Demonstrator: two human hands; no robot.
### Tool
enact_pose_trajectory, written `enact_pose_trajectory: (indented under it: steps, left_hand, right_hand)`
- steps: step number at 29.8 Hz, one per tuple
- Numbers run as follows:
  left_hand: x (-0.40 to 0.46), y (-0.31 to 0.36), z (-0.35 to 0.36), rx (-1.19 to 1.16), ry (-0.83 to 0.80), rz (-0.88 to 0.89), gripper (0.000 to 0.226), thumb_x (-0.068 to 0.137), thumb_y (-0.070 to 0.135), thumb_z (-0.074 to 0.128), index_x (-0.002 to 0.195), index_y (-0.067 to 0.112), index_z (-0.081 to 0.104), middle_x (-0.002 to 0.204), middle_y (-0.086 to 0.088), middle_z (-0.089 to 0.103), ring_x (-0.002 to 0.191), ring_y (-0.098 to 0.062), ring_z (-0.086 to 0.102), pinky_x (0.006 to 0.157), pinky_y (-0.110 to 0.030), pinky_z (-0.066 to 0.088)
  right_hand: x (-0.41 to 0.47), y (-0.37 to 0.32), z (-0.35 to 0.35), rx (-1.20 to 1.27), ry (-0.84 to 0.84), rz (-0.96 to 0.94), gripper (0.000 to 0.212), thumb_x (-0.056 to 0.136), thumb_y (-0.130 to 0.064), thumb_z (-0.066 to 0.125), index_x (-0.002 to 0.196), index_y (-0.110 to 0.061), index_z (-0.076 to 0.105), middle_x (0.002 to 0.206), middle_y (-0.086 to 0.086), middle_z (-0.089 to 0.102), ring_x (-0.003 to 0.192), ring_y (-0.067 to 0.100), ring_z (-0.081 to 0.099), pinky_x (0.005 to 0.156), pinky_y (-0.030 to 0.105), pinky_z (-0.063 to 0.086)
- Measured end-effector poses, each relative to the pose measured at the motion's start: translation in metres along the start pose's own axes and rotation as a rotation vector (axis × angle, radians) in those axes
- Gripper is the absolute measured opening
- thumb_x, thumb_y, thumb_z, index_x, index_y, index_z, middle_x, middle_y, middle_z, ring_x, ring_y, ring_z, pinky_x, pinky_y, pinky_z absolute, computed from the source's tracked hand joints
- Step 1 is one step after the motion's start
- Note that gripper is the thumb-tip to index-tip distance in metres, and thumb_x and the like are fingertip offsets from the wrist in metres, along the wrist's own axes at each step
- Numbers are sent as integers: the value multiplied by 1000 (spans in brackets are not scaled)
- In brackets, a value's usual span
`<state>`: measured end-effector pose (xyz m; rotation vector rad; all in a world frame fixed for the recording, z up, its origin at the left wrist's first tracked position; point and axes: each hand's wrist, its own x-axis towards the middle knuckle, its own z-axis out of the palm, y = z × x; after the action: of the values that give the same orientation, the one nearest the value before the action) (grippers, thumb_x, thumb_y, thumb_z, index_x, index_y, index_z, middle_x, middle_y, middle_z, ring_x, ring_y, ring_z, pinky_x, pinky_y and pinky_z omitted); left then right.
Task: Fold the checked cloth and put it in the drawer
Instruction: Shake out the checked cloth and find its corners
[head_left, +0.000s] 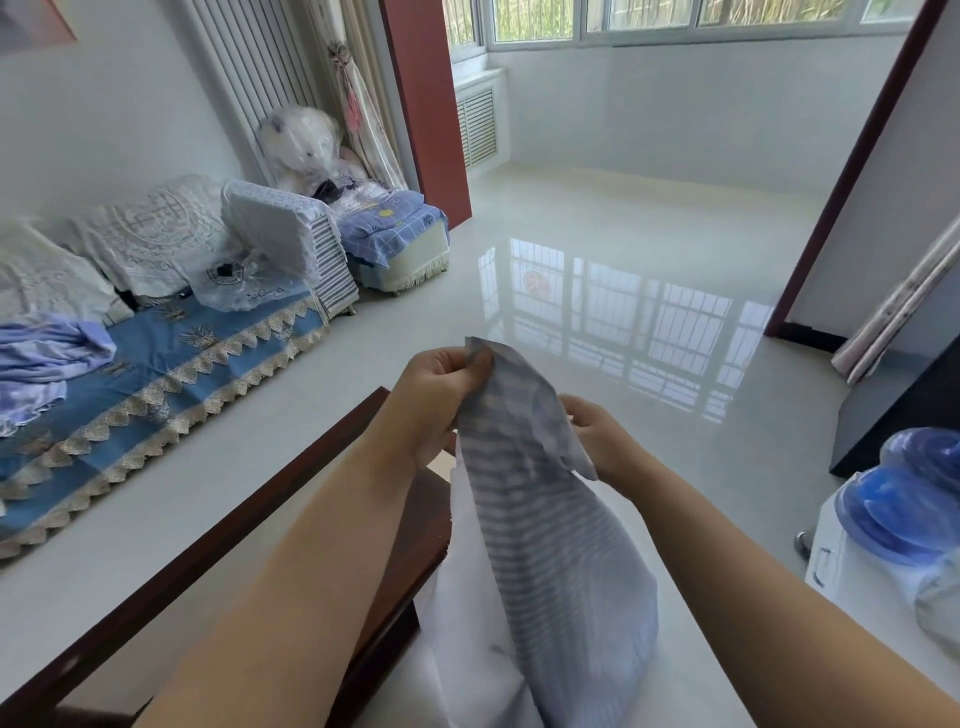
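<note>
The checked cloth (545, 530), grey-blue and white, hangs bunched in front of me between both hands. My left hand (434, 402) pinches its upper corner, raised near the middle of the view. My right hand (605, 436) grips the cloth's right edge a little lower, partly hidden behind the fabric. The cloth's lower part drapes down over a dark wooden cabinet (395, 530) and a white sheet below. No drawer can be made out.
A sofa (156, 364) with a blue lace-trimmed cover and crumpled blue fabric runs along the left. A glossy white floor (597, 270) stretches ahead. A water dispenser with blue bottles (904, 499) stands at the right, beside a dark cabinet.
</note>
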<state>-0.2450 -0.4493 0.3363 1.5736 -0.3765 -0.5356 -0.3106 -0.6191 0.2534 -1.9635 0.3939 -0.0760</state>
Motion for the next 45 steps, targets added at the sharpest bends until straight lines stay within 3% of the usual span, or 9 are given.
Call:
enact_pose_trajectory:
  steps: [3,6,13,17,21,30,34,40,45]
  left_hand:
    - [9,4,-12,-24,97,-17,29,96,26,55,81,9,72,74,-9,67,68,-24,64,67,-36,53]
    - [23,9,-20,-41,190,10,27,92,20,56,71,14,72,78,-10,67,74,-26,64,79,-45,53]
    - [52,47,-27,4,209,220,37,95,23,55,61,23,71,65,7,61,65,-9,55,69,-26,47]
    - [65,72,-31,95,237,377,36,95,22,55,64,27,73,71,3,61,77,-19,53,80,-38,47]
    - [76,91,-35,128,278,497,31,94,20,57,68,26,74,69,7,66,76,-13,57,81,-34,50]
    - [94,116,-34,6,194,478,19,95,14,56,88,12,73,79,-1,71,80,-16,65,75,-27,55]
    - [100,101,-32,2,121,375,20,97,12,53,91,9,71,91,-12,69,88,-23,65,74,-27,57]
    - [105,82,-50,-5,51,307,24,97,10,51,84,13,71,70,8,71,68,-5,66,63,-19,53]
    - [113,68,-74,39,39,260,25,97,9,51,81,14,71,71,3,69,68,-9,63,64,-20,54]
  right_hand:
    - [5,2,-8,-68,80,-45,30,98,-19,47,68,-19,48,64,-6,49,63,10,42,60,26,34]
    - [9,-8,-28,-207,145,-89,24,100,-27,43,77,-21,49,68,1,52,64,15,46,61,30,37]
    - [4,-57,-72,-378,344,-236,26,100,-36,41,93,-16,55,73,3,61,67,21,58,62,32,44]
    - [-12,-80,-81,-327,495,-326,26,98,-34,45,91,-13,59,75,5,66,73,25,61,69,36,50]
    - [-29,-97,-73,-186,556,-432,23,95,-30,52,80,-14,59,64,-4,63,64,18,60,64,33,48]
    - [7,-76,-68,-84,210,-230,26,96,-38,50,89,-16,63,73,-8,66,69,6,62,66,25,48]
    - [22,-32,-42,-54,112,-129,29,84,-54,53,85,-28,66,79,-9,69,76,13,64,78,42,52]
    - [27,-14,-24,115,165,-135,4,91,-21,63,87,-23,64,67,-16,67,58,1,57,60,15,46]
    - [32,-7,1,27,-8,-94,26,79,-17,77,98,-27,62,89,-17,69,76,9,66,71,14,51]
